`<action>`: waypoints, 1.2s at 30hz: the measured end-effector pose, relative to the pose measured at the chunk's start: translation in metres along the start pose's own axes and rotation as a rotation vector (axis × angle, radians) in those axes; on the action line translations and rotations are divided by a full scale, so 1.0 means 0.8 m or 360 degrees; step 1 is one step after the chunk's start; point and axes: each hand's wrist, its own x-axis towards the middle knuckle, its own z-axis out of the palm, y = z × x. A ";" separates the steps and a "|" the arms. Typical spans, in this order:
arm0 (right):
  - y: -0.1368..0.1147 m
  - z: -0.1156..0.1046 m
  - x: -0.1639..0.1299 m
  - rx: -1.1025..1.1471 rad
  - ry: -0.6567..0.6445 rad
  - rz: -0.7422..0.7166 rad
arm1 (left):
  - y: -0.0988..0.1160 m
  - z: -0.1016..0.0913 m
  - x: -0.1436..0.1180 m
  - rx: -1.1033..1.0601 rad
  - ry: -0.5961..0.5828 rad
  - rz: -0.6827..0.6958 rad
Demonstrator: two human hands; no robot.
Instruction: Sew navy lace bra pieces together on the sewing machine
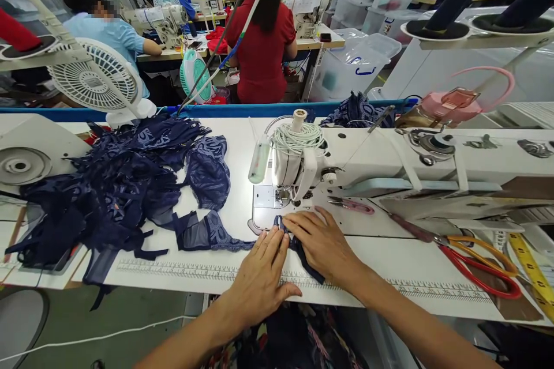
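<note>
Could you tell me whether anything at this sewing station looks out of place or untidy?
Nothing looks damaged. The navy lace pieces lie in a loose heap, with strips hanging over the table's front edge. The red-handled scissors lie with handles near that edge.

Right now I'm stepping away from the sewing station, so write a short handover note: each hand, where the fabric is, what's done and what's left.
Left hand: flat, palm down on the navy fabric piece, holding nothing else.
Right hand: flat on the same piece, fingertips pointing toward the presser foot of the sewing machine.
Fabric: the piece's front end lies just short of the foot; its lace tail runs left to the navy pile.
Tools: red-handled scissors lie to the right, untouched.
Done: piece laid out and lined up.
Left: it is not yet under the needle; the pile looks unsewn, though I cannot tell.
</note>
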 end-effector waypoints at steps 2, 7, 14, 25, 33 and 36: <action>0.016 -0.009 -0.002 -0.0204 0.0000 0.0118 | 0.000 -0.002 -0.001 0.0010 -0.0011 -0.0001; 0.053 -0.064 -0.032 -0.0659 0.0082 0.0412 | 0.003 -0.004 0.000 0.0020 -0.0029 -0.0018; 0.001 -0.045 -0.035 -0.0034 0.0308 0.0004 | 0.009 0.002 0.006 0.0004 0.0061 -0.0001; 0.000 0.032 -0.028 0.0039 0.0309 -0.0088 | -0.012 -0.003 -0.002 0.0013 0.0112 0.0048; -0.013 0.028 -0.044 -0.0001 0.0370 -0.0170 | -0.007 -0.008 -0.005 0.0079 0.0174 0.0098; -0.013 0.029 -0.049 -0.0023 0.0334 -0.0173 | -0.006 -0.010 -0.007 0.0095 0.0171 0.0096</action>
